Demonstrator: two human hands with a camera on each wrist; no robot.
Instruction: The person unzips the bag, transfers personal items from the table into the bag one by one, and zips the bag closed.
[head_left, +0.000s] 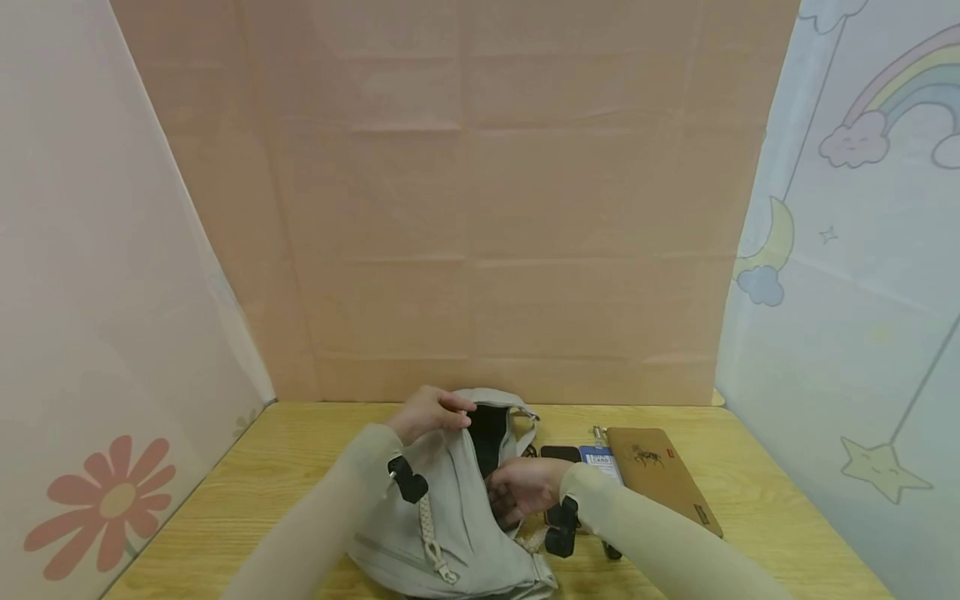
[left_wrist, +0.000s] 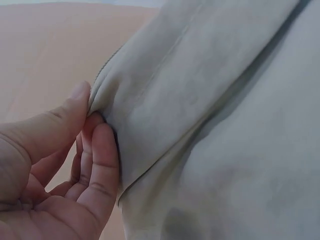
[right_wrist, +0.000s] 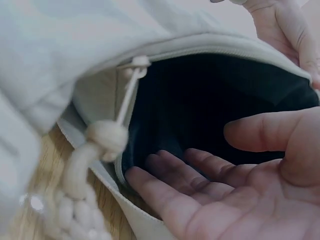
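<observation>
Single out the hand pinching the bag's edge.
The left hand pinches the bag at its edge; the right hand reaches into the opening, pinching nothing.

Bag (head_left: 459, 508): matt cloth, softly creased. Lining (right_wrist: 185, 100): smooth, matt fabric. Braided pull (right_wrist: 80, 205) at the lining's 8 o'clock: thick cord, coarse texture. Table (head_left: 742, 475): wood-grain surface, low sheen. Notebook (head_left: 660, 475) at the bag's 3 o'clock: smooth, matt, leather-like cover. Clip (head_left: 598, 435) at the notebook's 10 o'clock: shiny metal. Sleeves (head_left: 322, 508): matt, smooth cloth. Backdrop (head_left: 480, 208) at the table's 12 o'clock: matt sheet, fold-creased; paper or cloth cannot be determined.
</observation>
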